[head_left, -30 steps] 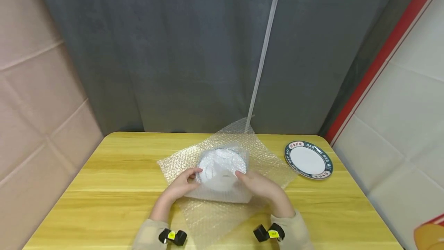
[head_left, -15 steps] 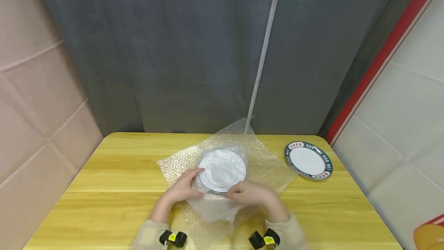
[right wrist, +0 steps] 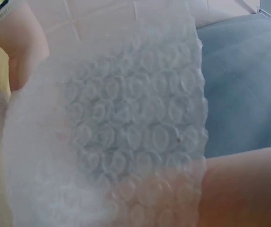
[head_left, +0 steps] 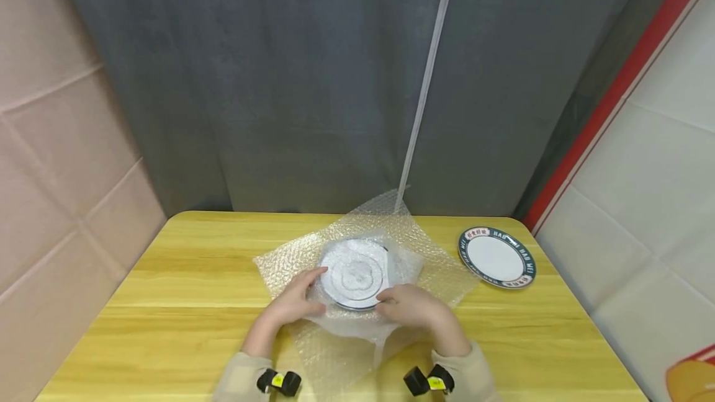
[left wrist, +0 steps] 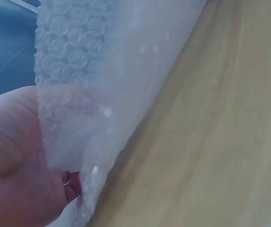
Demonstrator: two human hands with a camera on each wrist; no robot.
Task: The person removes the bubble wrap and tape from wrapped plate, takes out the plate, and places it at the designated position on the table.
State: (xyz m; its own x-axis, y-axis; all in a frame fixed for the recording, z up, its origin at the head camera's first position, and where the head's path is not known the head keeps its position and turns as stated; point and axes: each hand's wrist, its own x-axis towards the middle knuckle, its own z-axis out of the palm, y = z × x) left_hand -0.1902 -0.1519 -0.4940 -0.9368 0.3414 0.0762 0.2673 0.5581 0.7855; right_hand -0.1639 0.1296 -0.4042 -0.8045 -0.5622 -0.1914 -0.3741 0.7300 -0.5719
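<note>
A round white plate (head_left: 356, 272) with a dark blue rim lies mid-table, with a translucent inner wrapping sheet (head_left: 406, 264) about it. A larger sheet of bubble wrap (head_left: 385, 216) is spread beneath. At the plate's left edge rests my left hand (head_left: 296, 299), fingers extended towards the rim and thumb apart from them. My right hand (head_left: 410, 309) pinches the inner sheet by the plate's lower right edge. Bubbled wrap (left wrist: 78, 42) covers part of the left hand in the left wrist view. In the right wrist view, similar wrap (right wrist: 140, 118) hides most of the right hand.
A second white plate (head_left: 494, 258) with a dark green lettered rim lies at the back right of the wooden table (head_left: 184, 290). Behind the table hangs a dark grey curtain (head_left: 279, 79). Light walls stand on both sides.
The inner sheet has come down off the plate's front part, so more of the plate shows, and a flap now spreads to its right. My right hand moved down and left, then slightly right.
</note>
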